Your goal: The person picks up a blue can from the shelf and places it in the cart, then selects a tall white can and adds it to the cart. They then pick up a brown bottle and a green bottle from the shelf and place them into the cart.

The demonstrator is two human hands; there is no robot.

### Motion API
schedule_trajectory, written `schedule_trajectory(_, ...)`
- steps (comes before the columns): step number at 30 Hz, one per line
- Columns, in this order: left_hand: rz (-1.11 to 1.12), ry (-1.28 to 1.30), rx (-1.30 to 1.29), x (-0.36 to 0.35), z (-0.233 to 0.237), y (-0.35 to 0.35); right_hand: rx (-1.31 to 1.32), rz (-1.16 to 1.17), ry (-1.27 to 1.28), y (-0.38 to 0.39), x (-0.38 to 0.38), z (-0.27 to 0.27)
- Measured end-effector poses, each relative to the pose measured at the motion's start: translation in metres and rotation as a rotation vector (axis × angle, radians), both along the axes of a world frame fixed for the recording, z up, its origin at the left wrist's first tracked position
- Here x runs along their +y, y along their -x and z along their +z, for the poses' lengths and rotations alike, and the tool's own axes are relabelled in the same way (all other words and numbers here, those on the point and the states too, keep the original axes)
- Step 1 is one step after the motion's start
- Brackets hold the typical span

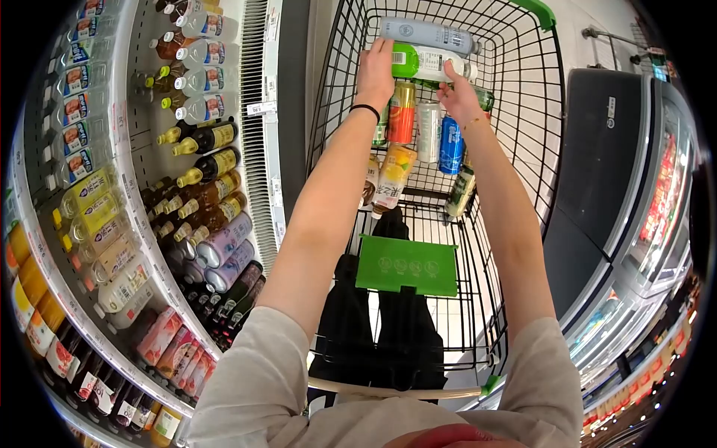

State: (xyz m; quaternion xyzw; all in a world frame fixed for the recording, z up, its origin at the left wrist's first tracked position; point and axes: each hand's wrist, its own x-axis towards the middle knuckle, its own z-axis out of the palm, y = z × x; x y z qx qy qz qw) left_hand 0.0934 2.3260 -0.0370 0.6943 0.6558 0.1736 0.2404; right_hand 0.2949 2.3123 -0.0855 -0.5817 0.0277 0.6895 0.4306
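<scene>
Both arms reach into the far end of a shopping cart (549, 97). My left hand (376, 77) is closed around the green end of a green-and-white bottle (429, 63), which lies sideways. At its capped end, my right hand (461, 95) grips the bottle between thumb and fingers. Just beyond it lies a pale grey bottle (429, 34). Nearer me in the cart are a red-and-orange can (402, 112), a silver-white can (429, 133), a blue can (451, 145) and a yellow fruit-tea bottle (394, 178). Parts of the cans under my hands are hidden.
Store shelves on the left carry rows of water bottles (203, 80), dark bottles and cartons (179, 347). A green flap (407, 266) sits on the cart's near part. To the right stands a dark freezer cabinet (597, 164) with glass-fronted sections.
</scene>
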Motion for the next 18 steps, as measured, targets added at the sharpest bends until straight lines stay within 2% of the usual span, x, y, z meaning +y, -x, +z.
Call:
schedule_trajectory(5,0.039,-0.035,-0.114,0.002,-0.039,0.002,-0.003,-0.027,-0.060,0.000,0.003,-0.023)
schedule_trajectory(8,0.065,0.021,-0.138,0.001,-0.048,0.007,-0.196,-0.085,-0.014,0.019,0.006,-0.006)
schedule_trajectory(11,0.036,-0.004,-0.141,0.001,-0.066,0.009,-0.321,-0.101,-0.021,0.032,0.005,-0.014)
schedule_trajectory(13,0.041,-0.007,-0.103,0.001,-0.069,0.007,-0.349,-0.093,-0.053,0.032,0.006,-0.042)
schedule_trajectory(15,0.023,-0.001,-0.110,-0.002,-0.069,0.006,-0.703,-0.117,0.055,0.039,0.009,-0.063)
schedule_trajectory(17,0.053,0.024,-0.024,-0.006,-0.063,0.000,-0.747,-0.130,0.128,0.048,0.004,-0.038)
schedule_trajectory(18,0.072,0.033,0.014,-0.009,-0.061,0.000,-0.654,-0.189,0.055,0.047,-0.003,-0.033)
